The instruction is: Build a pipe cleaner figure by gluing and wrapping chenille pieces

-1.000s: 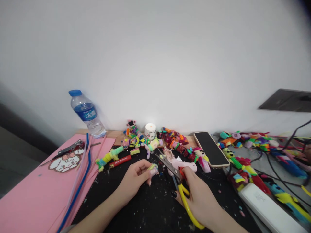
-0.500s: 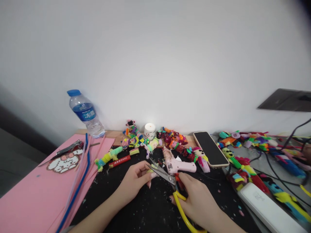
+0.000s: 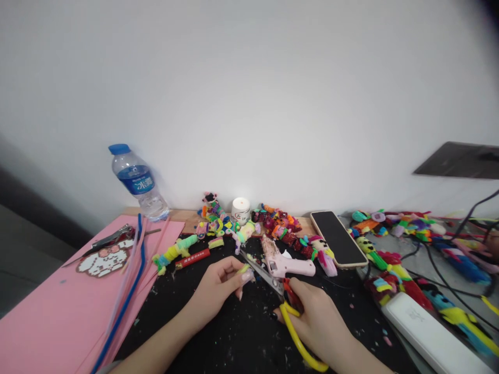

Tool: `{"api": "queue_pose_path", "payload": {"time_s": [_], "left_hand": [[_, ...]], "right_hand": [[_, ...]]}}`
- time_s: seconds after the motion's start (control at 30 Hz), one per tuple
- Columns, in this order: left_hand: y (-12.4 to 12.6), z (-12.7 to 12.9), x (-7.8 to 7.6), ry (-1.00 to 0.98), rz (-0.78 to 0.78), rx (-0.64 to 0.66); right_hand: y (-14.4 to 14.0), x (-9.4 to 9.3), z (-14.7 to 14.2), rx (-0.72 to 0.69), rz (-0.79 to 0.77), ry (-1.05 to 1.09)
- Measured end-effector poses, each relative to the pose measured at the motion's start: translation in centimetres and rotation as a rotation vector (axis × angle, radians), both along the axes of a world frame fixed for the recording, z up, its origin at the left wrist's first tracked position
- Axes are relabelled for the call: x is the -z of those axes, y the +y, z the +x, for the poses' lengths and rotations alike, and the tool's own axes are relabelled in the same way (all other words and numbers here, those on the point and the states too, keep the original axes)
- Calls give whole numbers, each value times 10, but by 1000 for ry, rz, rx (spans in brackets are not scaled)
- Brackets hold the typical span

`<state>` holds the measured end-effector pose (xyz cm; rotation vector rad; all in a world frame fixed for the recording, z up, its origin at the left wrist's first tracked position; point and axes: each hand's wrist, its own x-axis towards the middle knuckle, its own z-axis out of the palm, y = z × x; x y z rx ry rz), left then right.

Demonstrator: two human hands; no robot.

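Note:
My left hand [image 3: 224,285] pinches a small yellow-green fuzzy piece [image 3: 245,268] between thumb and fingertips. In my right hand [image 3: 312,311] is a pair of scissors [image 3: 273,283] with yellow handles and a red part near the pivot. The blades point up and left, nearly together, with their tips beside the fuzzy piece. Fingers hide part of the piece, and I cannot tell whether the blades touch it. Just beyond the scissors lies a pink glue gun [image 3: 292,267], its nozzle end stained brown.
Several fuzzy figures lie about a white candle-like cup [image 3: 240,209] by the wall. A phone [image 3: 339,240], a white power bank [image 3: 429,335] and black cables are to the right. Pink sheets [image 3: 58,311], blue and pink strips and a water bottle [image 3: 134,179] stand left.
The scissor blades, spread around the fuzzy piece before, have come together. My right hand has shifted slightly right, and more of the yellow-green piece shows at my left fingertips.

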<state>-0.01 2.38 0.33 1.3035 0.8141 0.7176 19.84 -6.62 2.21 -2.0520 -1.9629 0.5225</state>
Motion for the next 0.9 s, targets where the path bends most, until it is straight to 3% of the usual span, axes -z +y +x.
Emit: {"api": "queue_pose_path", "payload": {"time_s": [0.2,0.5,0.9], "left_hand": [[-1,-1,-2,15,14,-19],[-1,0,6,-52,27,32],[1,-3,9,2,31,32]], "right_hand": [[2,-8,1,81,-6,59],[0,-6,-3,8,-28,-15],[-1,5,1,-5,-36,-22]]}}
